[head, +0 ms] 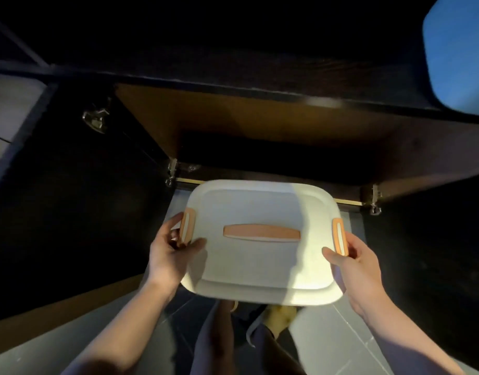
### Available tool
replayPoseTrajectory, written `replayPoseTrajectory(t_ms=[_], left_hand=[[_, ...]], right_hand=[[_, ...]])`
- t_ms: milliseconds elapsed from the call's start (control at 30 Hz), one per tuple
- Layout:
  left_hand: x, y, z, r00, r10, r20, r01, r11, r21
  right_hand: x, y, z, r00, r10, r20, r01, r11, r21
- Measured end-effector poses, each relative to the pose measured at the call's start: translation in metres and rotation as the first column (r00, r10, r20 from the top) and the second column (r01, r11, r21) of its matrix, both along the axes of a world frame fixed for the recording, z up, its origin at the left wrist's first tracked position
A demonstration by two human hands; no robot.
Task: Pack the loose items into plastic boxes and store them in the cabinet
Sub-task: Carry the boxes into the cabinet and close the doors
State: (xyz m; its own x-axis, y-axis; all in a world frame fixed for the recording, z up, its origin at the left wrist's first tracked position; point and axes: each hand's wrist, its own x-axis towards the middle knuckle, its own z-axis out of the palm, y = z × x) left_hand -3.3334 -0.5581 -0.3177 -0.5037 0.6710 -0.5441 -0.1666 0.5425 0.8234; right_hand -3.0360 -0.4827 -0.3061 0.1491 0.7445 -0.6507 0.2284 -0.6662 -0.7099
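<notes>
While you stand before the open dark wood cabinet (260,123), you hold a white plastic box (260,255) level in front of its lower opening, both doors swung wide. Your left hand (169,255) grips the box's left end, thumb pressed on the lid and fingers curled around the orange side latch (187,226). Your right hand (360,266) clasps the right end the same way, thumb on the lid just beside the other orange latch (340,236), fingers wrapped under the rim out of sight. An orange handle (261,234) lies flat in the middle of the closed lid. Metal hinges (172,170) show at both lower corners of the opening, with 1 more on the left door. Below the box, grey floor tiles (341,334) and your legs are in view. A blue object (460,52) fills the upper right corner.
</notes>
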Motion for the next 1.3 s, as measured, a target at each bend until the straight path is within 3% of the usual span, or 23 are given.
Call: replayPoseTrajectory(t_ms=[233, 500, 800, 933, 1033, 1100, 1167, 1233, 1300], left_hand=[[-0.026, 0.054, -0.118, 0.988, -0.153, -0.016, 0.151, 0.986, -0.074], [-0.057, 0.129, -0.241, 0.99, -0.13, -0.051, 0.123, 0.984, -0.132], [-0.073, 0.186, -0.328, 0.981, -0.157, -0.118, 0.138, 0.978, -0.156], [-0.08, 0.203, -0.352, 0.979, -0.168, -0.112, 0.165, 0.985, -0.044], [-0.083, 0.225, -0.357, 0.961, -0.221, -0.167, 0.222, 0.975, -0.014], [-0.079, 0.23, -0.353, 0.881, -0.33, -0.34, 0.312, 0.944, -0.107], [-0.067, 0.22, -0.345, 0.629, -0.497, -0.598, 0.471, 0.855, -0.216], [-0.052, 0.202, -0.339, 0.376, -0.609, -0.699, 0.7, 0.68, -0.216], [-0.042, 0.189, -0.34, 0.161, -0.704, -0.692, 0.801, 0.503, -0.326]], right_hand=[[-0.021, 0.051, -0.111, 0.994, 0.055, 0.091, -0.047, 0.995, -0.087], [-0.055, 0.13, -0.22, 0.993, 0.057, 0.101, -0.044, 0.991, -0.127], [-0.083, 0.19, -0.309, 0.984, 0.05, 0.173, -0.04, 0.997, -0.058], [-0.085, 0.201, -0.348, 0.986, 0.01, 0.169, -0.004, 0.999, -0.035], [-0.09, 0.22, -0.353, 0.97, 0.066, 0.235, -0.07, 0.998, 0.007], [-0.093, 0.222, -0.349, 0.89, 0.187, 0.416, -0.224, 0.974, 0.042], [-0.095, 0.207, -0.338, 0.688, 0.328, 0.647, -0.514, 0.85, 0.115], [-0.105, 0.18, -0.329, 0.442, 0.527, 0.726, -0.832, 0.543, 0.112], [-0.115, 0.166, -0.332, 0.125, 0.655, 0.745, -0.963, 0.259, -0.066]])
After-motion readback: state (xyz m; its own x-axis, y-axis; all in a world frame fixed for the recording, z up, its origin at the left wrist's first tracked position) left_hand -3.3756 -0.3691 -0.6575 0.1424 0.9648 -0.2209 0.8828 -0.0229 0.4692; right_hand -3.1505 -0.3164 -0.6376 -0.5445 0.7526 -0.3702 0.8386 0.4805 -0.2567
